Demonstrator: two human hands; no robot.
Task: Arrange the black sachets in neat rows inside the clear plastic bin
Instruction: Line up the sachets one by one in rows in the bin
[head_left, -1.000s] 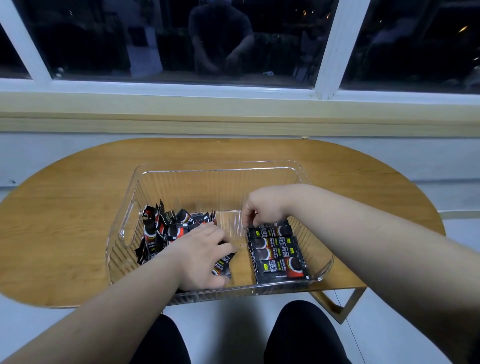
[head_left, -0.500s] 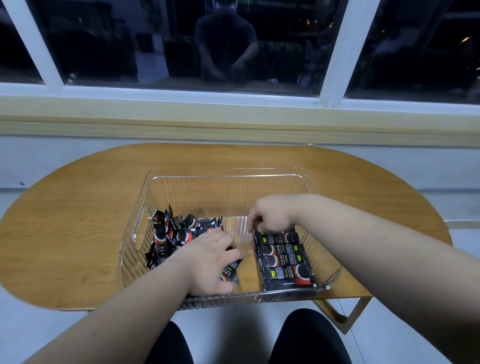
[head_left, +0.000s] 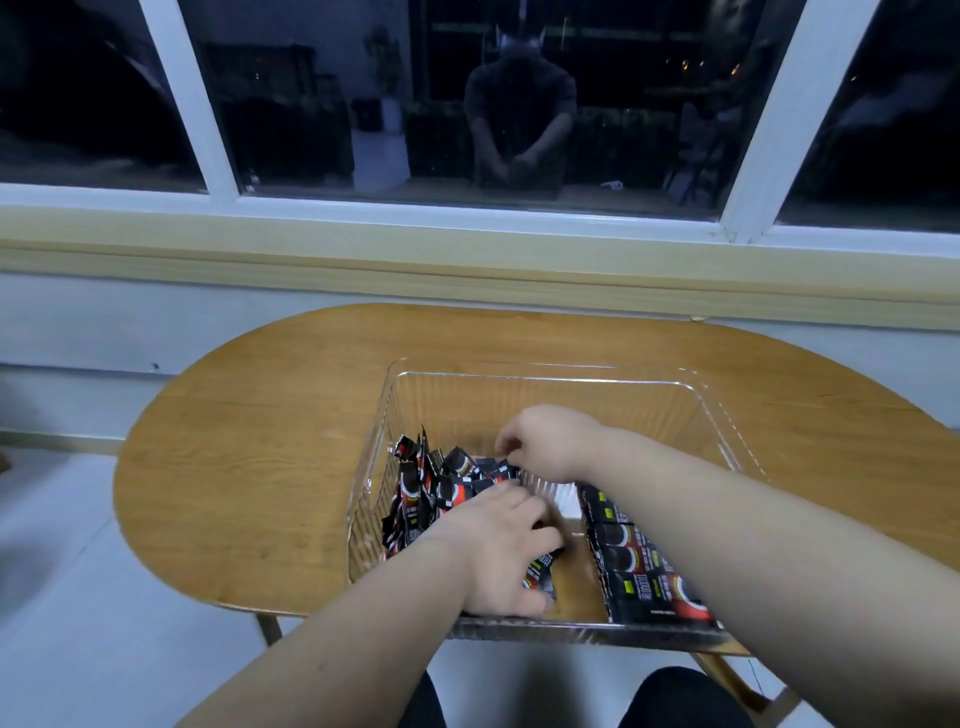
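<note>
**Entry: clear bin of black sachets, sorting partly done**

- **Container.** One clear plastic bin (head_left: 545, 375) stands on a wooden table (head_left: 260, 441) in front of a dark window (head_left: 519, 104).
- **Sorted stock.** One row of sachets (head_left: 649, 571) lies flat along the right wall of the bin. They are laid one behind another, printed faces up and edges roughly in line. The right forearm hides the far end of the row, so no count is possible.
- **Unsorted stock.** A loose pile of sachets (head_left: 431, 493) sits against the left wall. Some stand on edge and others overlap at odd angles.
- **Open space.** A bare strip of bin floor separates the pile from the row, and the far half of the bin holds nothing visible.
- **Left hand** (head_left: 498, 551). It lies palm down at the near edge of the pile, fingers bent over one sachet (head_left: 540, 574). Whether it grips or only presses that sachet cannot be told.
- **Right hand** (head_left: 550, 441). It reaches across to the top of the pile with fingers curled. Blur hides whether it pinches a sachet.
- **Progress, as judged.** This is an early-to-middle stage. One row is laid, most of the sachets appear to remain loose, and there is room for further rows to the left of the first.
</note>
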